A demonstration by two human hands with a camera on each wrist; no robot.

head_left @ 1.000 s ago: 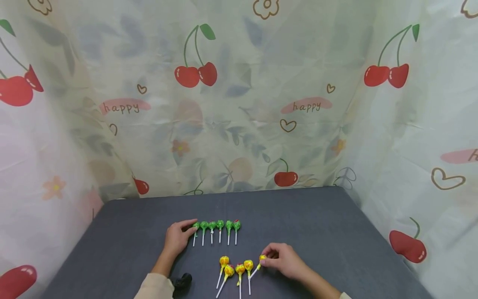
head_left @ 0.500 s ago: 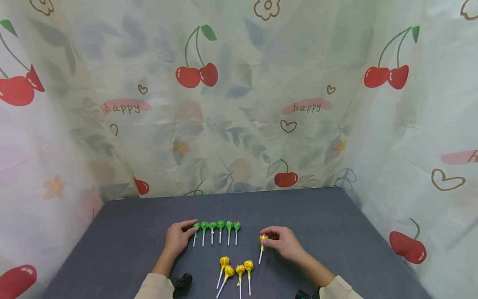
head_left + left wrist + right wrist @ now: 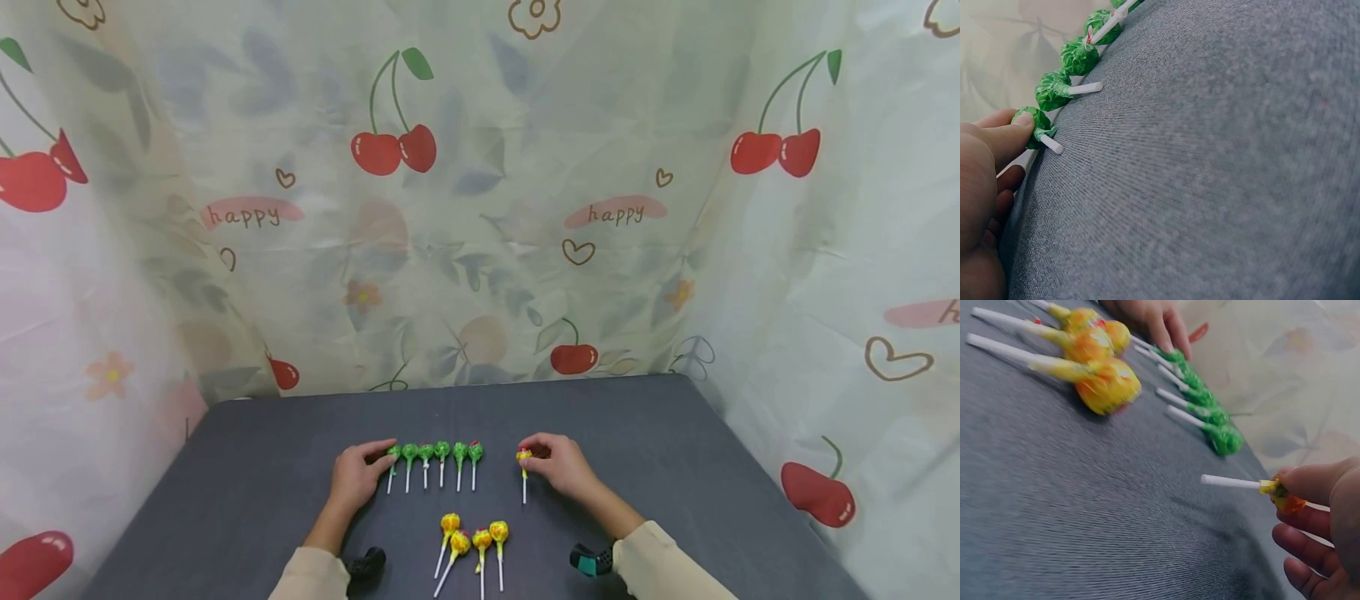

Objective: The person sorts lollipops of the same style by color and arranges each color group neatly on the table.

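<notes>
Several green-wrapped lollipops (image 3: 442,451) lie in a side-by-side row, white sticks toward the person. My left hand (image 3: 357,478) pinches the head of the leftmost green lollipop (image 3: 1036,122) between thumb and fingers. To the right of that row, my right hand (image 3: 561,463) pinches a yellow lollipop (image 3: 1286,499) by its head, its stick pointing toward the person. Whether this lollipop touches the table I cannot tell. Nearer the person lie several more yellow lollipops (image 3: 460,543), loosely grouped, some sticks slanted.
The dark grey table (image 3: 637,417) has a patterned curtain (image 3: 480,208) with cherries behind it and at both sides. Dark wrist devices show at the left sleeve (image 3: 313,575) and right sleeve (image 3: 667,567).
My right hand has carried the yellow lollipop away from the yellow group, farther up the table to about the green row's level. The left hand has stayed in place.
</notes>
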